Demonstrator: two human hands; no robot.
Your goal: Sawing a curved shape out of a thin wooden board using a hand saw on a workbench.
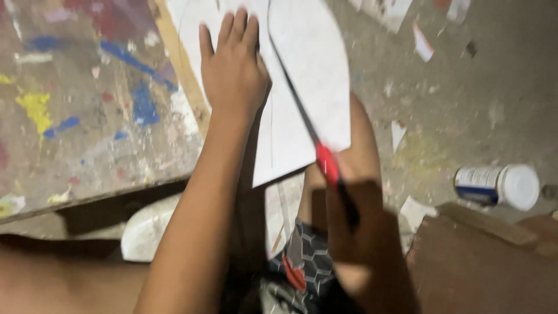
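My left hand (232, 67) lies flat, fingers together, on a white sheet (311, 70) that overhangs the edge of a paint-stained table (87, 116). My right hand (363, 232), in shadow at the lower middle, grips a saw (325, 160) with a red and black handle. Its thin dark blade (290, 87) runs up and left across the sheet, just right of my left hand, along a curved pencil line. My knee shows under the sheet.
A white can with a blue label (497, 185) lies on its side on the dusty floor at the right. Brown boards (482, 261) sit at the lower right. Paper scraps litter the floor. A white object (145, 229) rests under the table edge.
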